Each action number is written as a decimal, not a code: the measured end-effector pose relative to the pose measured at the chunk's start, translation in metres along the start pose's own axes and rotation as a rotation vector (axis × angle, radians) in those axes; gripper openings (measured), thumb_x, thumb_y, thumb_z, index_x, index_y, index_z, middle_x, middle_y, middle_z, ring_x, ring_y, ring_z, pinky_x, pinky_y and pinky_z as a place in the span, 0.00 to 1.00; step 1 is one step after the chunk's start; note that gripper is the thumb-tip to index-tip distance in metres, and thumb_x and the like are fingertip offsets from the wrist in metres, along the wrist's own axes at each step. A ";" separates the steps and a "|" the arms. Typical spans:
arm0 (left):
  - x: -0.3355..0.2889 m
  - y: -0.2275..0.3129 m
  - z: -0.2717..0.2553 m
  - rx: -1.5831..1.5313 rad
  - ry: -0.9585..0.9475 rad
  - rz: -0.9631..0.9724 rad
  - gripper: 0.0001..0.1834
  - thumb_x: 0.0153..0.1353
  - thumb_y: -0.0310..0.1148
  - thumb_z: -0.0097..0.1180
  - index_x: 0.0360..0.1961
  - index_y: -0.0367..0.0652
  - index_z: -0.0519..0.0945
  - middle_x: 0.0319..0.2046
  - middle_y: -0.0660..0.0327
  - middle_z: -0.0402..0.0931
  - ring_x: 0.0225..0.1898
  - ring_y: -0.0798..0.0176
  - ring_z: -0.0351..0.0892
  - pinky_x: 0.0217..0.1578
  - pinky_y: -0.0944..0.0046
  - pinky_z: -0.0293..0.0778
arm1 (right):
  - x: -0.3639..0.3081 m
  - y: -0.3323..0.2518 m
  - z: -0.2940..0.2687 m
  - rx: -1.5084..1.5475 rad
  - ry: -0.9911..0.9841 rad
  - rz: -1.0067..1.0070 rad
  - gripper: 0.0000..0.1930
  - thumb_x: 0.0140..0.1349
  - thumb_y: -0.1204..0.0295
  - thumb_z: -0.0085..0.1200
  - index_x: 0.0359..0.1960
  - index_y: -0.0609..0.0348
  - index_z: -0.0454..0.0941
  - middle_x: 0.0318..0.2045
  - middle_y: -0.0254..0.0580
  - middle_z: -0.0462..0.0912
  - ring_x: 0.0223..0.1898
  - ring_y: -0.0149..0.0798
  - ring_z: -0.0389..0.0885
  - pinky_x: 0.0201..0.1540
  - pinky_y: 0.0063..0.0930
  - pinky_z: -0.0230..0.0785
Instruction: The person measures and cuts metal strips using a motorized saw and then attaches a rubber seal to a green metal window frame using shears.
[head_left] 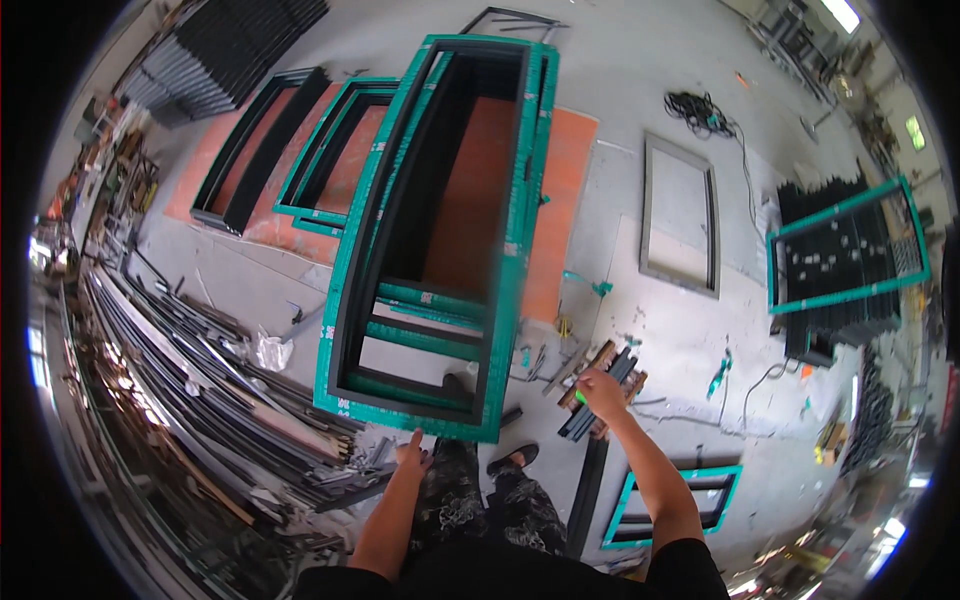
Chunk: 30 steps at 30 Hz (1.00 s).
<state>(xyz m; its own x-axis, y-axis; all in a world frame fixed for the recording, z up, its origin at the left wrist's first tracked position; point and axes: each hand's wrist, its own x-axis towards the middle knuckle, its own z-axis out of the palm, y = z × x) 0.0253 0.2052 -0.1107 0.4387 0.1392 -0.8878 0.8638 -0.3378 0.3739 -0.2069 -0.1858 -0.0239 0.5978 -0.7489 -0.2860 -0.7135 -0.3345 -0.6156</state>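
Note:
A tall stack of dark rectangular frames wrapped in green film (408, 421) stands in front of me, with its near end by my legs. My left hand (412, 456) is at that near edge, one finger stretched up to the green film and nothing seen in its grasp. Out to the right, my right hand (603, 394) is closed around a small bright-green thing (580, 397). Its kind is hidden by the fingers. Below that hand lies a small pile of short dark bars and brown pieces (628, 366) on the floor.
Smaller frames (335, 215) rest on an orange sheet (575, 190) beyond the stack. A grey frame (713, 235) lies to the right, near coiled black cable (698, 113). Another green-edged frame (772, 300) leans on dark stacked pieces. Long bars (215, 380) crowd the left.

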 end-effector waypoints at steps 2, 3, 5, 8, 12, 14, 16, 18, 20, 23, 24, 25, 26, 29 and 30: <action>0.020 0.003 0.005 -0.246 -0.031 -0.183 0.38 0.49 0.56 0.72 0.51 0.42 0.70 0.42 0.52 0.70 0.35 0.51 0.74 0.35 0.46 0.79 | 0.051 -0.040 0.007 -0.117 -0.113 -0.239 0.09 0.56 0.66 0.59 0.35 0.56 0.79 0.30 0.47 0.83 0.36 0.55 0.82 0.37 0.46 0.74; 0.030 0.004 0.007 -0.342 -0.144 -0.225 0.37 0.50 0.55 0.72 0.53 0.45 0.70 0.45 0.53 0.71 0.38 0.51 0.75 0.36 0.45 0.78 | 0.074 -0.065 0.009 -0.257 -0.166 -0.273 0.08 0.56 0.67 0.59 0.34 0.57 0.79 0.31 0.48 0.82 0.36 0.55 0.82 0.38 0.46 0.75; 0.031 0.002 0.015 -0.517 -0.264 -0.244 0.36 0.52 0.52 0.71 0.56 0.49 0.69 0.50 0.56 0.73 0.45 0.51 0.76 0.40 0.42 0.77 | 0.121 -0.108 0.013 -0.424 -0.243 -0.323 0.08 0.56 0.67 0.59 0.34 0.57 0.79 0.32 0.48 0.82 0.36 0.55 0.81 0.38 0.46 0.75; 0.033 0.014 0.033 -0.613 -0.277 -0.183 0.37 0.53 0.50 0.71 0.60 0.52 0.67 0.55 0.60 0.72 0.52 0.50 0.74 0.45 0.40 0.74 | 0.197 -0.148 0.024 -0.712 -0.185 -0.567 0.05 0.57 0.69 0.54 0.32 0.55 0.79 0.31 0.46 0.80 0.36 0.50 0.82 0.35 0.46 0.75; -0.005 0.052 0.051 -0.485 -0.038 -0.272 0.38 0.55 0.48 0.70 0.63 0.54 0.66 0.57 0.62 0.72 0.54 0.49 0.74 0.48 0.38 0.72 | 0.295 -0.176 0.027 -1.052 -0.134 -0.704 0.06 0.59 0.68 0.50 0.29 0.52 0.80 0.33 0.39 0.80 0.40 0.41 0.81 0.37 0.39 0.73; 0.008 0.037 0.052 -0.545 -0.063 -0.132 0.37 0.55 0.45 0.71 0.62 0.48 0.67 0.57 0.59 0.72 0.54 0.49 0.74 0.43 0.43 0.75 | 0.340 -0.198 0.032 -1.103 -0.080 -0.805 0.07 0.58 0.64 0.54 0.29 0.51 0.80 0.34 0.37 0.80 0.42 0.40 0.79 0.41 0.36 0.72; 0.026 0.019 0.048 -0.651 -0.153 -0.037 0.36 0.55 0.44 0.71 0.61 0.45 0.69 0.55 0.57 0.73 0.52 0.50 0.74 0.43 0.46 0.76 | 0.381 -0.213 0.046 -1.140 -0.057 -0.883 0.08 0.56 0.61 0.56 0.29 0.51 0.80 0.34 0.37 0.79 0.44 0.40 0.78 0.43 0.35 0.70; 0.020 0.019 0.048 -0.596 -0.060 -0.102 0.36 0.55 0.43 0.71 0.61 0.43 0.69 0.54 0.57 0.73 0.52 0.51 0.75 0.44 0.47 0.76 | 0.417 -0.221 0.051 -1.030 -0.082 -1.088 0.13 0.52 0.55 0.61 0.29 0.50 0.81 0.35 0.35 0.79 0.46 0.40 0.76 0.46 0.36 0.69; -0.018 0.064 0.057 -0.543 -0.011 -0.121 0.37 0.55 0.42 0.71 0.61 0.38 0.68 0.53 0.55 0.74 0.52 0.52 0.74 0.47 0.49 0.75 | 0.457 -0.207 0.046 -1.050 -0.236 -1.044 0.18 0.55 0.50 0.59 0.29 0.52 0.82 0.34 0.38 0.81 0.47 0.44 0.77 0.49 0.38 0.68; 0.012 0.020 0.058 -0.514 0.200 0.038 0.35 0.54 0.42 0.72 0.57 0.33 0.71 0.50 0.54 0.76 0.47 0.55 0.76 0.47 0.53 0.74 | 0.497 -0.217 0.063 -1.179 -0.420 -0.978 0.21 0.57 0.46 0.55 0.27 0.51 0.85 0.31 0.37 0.82 0.42 0.43 0.79 0.47 0.39 0.69; 0.031 -0.007 0.049 -0.459 0.229 0.057 0.33 0.54 0.42 0.72 0.55 0.33 0.73 0.48 0.55 0.77 0.45 0.56 0.76 0.46 0.54 0.74 | 0.502 -0.217 0.070 -1.177 -0.440 -1.010 0.22 0.57 0.45 0.55 0.28 0.50 0.86 0.31 0.36 0.83 0.42 0.41 0.80 0.46 0.39 0.69; 0.030 -0.003 0.053 -0.491 0.227 0.063 0.31 0.54 0.41 0.72 0.52 0.31 0.74 0.44 0.57 0.78 0.41 0.59 0.77 0.44 0.58 0.74 | 0.503 -0.217 0.068 -1.100 -0.410 -1.081 0.21 0.59 0.48 0.53 0.27 0.51 0.86 0.29 0.37 0.84 0.39 0.43 0.80 0.46 0.39 0.69; 0.025 0.000 0.053 -0.522 0.246 0.049 0.30 0.53 0.41 0.73 0.50 0.34 0.75 0.41 0.61 0.78 0.39 0.61 0.76 0.39 0.61 0.74 | 0.500 -0.207 0.072 -1.096 -0.432 -1.080 0.21 0.59 0.48 0.53 0.27 0.51 0.86 0.29 0.37 0.84 0.39 0.43 0.80 0.46 0.39 0.69; -0.004 0.047 0.050 -0.502 0.288 -0.014 0.25 0.52 0.39 0.74 0.46 0.38 0.77 0.35 0.66 0.77 0.32 0.67 0.75 0.29 0.65 0.72 | 0.495 -0.195 0.072 -1.030 -0.406 -1.062 0.20 0.61 0.54 0.50 0.21 0.52 0.85 0.24 0.40 0.83 0.36 0.43 0.80 0.46 0.40 0.67; 0.005 0.032 0.032 -0.516 0.316 0.074 0.24 0.52 0.39 0.74 0.44 0.38 0.78 0.32 0.67 0.76 0.30 0.68 0.74 0.28 0.66 0.71 | 0.486 -0.203 0.077 -1.012 -0.413 -1.077 0.20 0.61 0.54 0.50 0.21 0.52 0.85 0.24 0.40 0.83 0.36 0.43 0.80 0.46 0.40 0.67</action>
<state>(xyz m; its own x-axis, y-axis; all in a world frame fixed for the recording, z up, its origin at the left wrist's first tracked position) 0.0473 0.1650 -0.1119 0.4859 0.4292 -0.7614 0.8023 0.1265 0.5833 0.2567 -0.4378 -0.0942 0.9120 0.2451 -0.3288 0.2712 -0.9619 0.0352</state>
